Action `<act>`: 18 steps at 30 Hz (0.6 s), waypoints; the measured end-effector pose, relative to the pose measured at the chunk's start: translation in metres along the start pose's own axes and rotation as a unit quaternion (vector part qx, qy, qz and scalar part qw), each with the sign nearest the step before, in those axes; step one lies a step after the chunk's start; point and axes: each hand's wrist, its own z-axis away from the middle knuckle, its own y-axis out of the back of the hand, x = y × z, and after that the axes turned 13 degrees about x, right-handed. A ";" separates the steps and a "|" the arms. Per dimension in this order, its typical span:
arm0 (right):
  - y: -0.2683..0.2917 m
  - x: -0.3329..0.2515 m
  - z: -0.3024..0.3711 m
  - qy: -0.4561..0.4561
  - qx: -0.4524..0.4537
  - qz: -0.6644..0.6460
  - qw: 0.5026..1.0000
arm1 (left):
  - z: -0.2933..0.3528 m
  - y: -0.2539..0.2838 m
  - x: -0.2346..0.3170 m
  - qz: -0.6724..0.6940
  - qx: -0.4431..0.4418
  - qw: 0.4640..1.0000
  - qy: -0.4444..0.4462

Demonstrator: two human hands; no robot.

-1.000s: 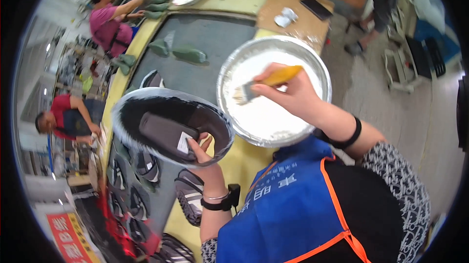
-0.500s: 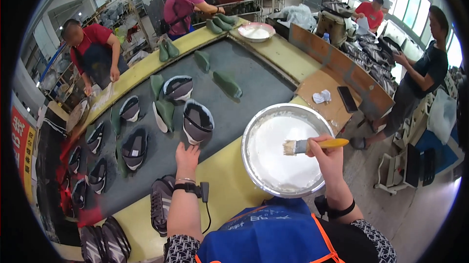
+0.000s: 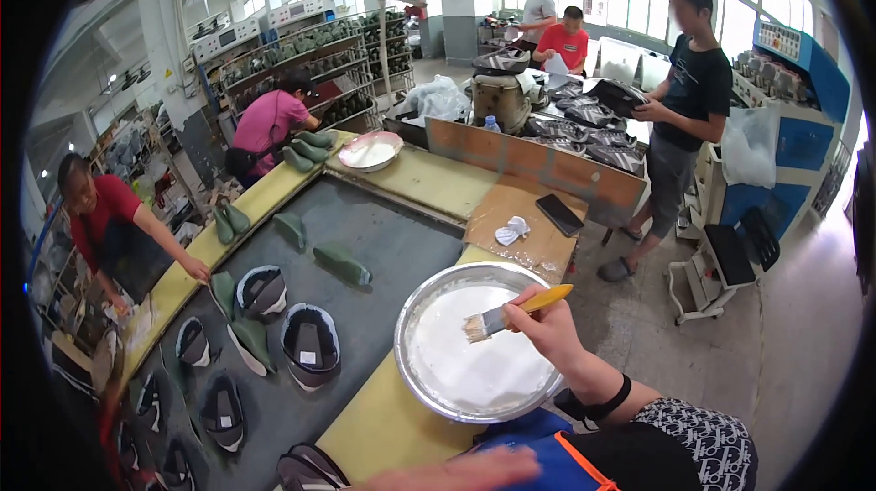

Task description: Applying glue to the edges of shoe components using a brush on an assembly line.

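Observation:
My right hand (image 3: 550, 334) is closed around the yellow handle of a paintbrush (image 3: 497, 320). Its bristles are over a steel bowl (image 3: 408, 391) of white liquid (image 3: 474, 354), seemingly above the surface. At the lower edge, my left hand (image 3: 456, 473) is blurred, fingers stretched out with nothing seen in them. It is beside my blue apron and a dark striped shoe (image 3: 310, 470). The nearest grey shoe upper (image 3: 310, 345) stands on the dark work surface, left of the bowl, with more uppers (image 3: 223, 411) and green shoe lasts (image 3: 343, 265) around it.
A yellow rim (image 3: 365, 432) borders the dark surface (image 3: 365, 308). Right of it, cardboard (image 3: 493, 208) bears a phone (image 3: 559, 214) and crumpled white tissue (image 3: 512, 231). A second bowl (image 3: 370, 151) stands on the far rim. A co-worker's hand (image 3: 196, 270) reaches the left rim; other people stand beyond.
My left hand has drawn back from the nearest shoe upper to the lower edge. The view has swung right. The brush stays in my right hand over the bowl. The left co-worker's arm reaches further out.

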 end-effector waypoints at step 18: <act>0.007 -0.007 -0.003 -0.019 0.011 -0.027 0.999 | -0.003 0.009 -0.024 -0.019 -0.255 0.919 -0.300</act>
